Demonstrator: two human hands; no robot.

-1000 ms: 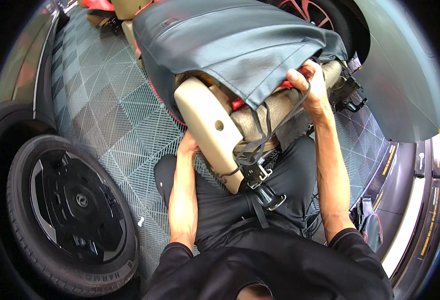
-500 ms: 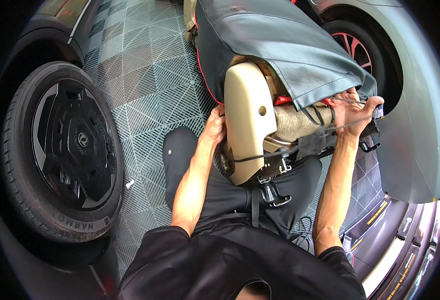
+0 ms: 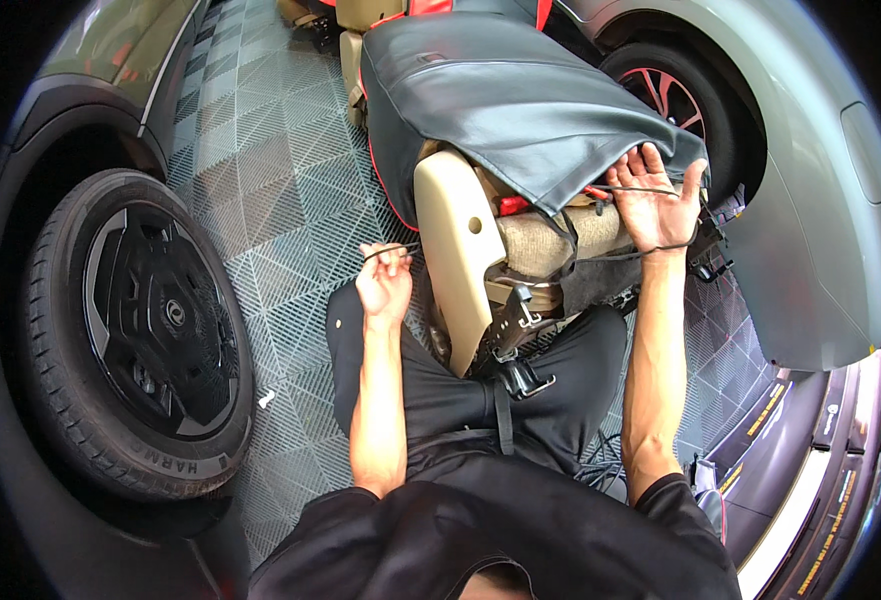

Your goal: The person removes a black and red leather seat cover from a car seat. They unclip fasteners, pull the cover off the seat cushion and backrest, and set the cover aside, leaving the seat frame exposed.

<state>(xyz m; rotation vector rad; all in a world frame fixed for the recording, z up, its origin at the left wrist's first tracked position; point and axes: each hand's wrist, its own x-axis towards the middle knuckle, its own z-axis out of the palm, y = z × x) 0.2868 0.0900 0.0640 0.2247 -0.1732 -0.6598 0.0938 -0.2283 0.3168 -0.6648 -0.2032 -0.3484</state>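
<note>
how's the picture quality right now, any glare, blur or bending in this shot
Head view: soft sheen on the black cover; a washed-out pale strip at lower right; fisheye bending and a dark surround toward the edges; the left hand and right hand look fairly sharp, with no obvious motion blur.

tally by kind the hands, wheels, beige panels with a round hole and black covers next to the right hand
Hands: 2 (left hand, right hand)
Wheels: 2 (black-centred wheel, red-spoked wheel)
Beige panel with round hole: 1
Black cover: 1
Total: 6
</note>
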